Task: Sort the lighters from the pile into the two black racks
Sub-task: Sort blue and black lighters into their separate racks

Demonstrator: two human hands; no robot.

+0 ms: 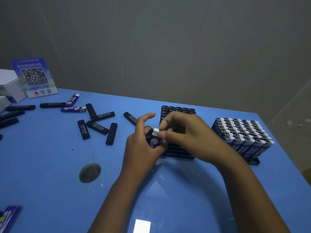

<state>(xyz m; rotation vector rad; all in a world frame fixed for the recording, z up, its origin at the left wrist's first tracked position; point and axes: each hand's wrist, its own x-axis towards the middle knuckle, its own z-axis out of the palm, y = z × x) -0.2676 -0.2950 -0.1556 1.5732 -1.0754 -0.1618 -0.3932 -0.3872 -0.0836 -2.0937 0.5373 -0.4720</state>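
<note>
At the far left edge a white box is cut off by the frame, with a blue QR-code sign leaning beside it, its small print too blurred to read. In front of these, the loose pile of lighters lies scattered across the blue table: mostly black ones, two blue ones, and several at the left border only partly in view. A blue pack is clipped by the lower left corner. A round grey disc lies flat nearer the person. The left hand grips a purple-blue lighter, index finger raised; its lower body is hidden in the palm. The right hand pinches that lighter's white top. Behind both hands stands the rack of black lighters, largely covered by them. Further right, apart, the second rack is packed with silver-and-white-topped lighters; only a corner of its black base shows.
</note>
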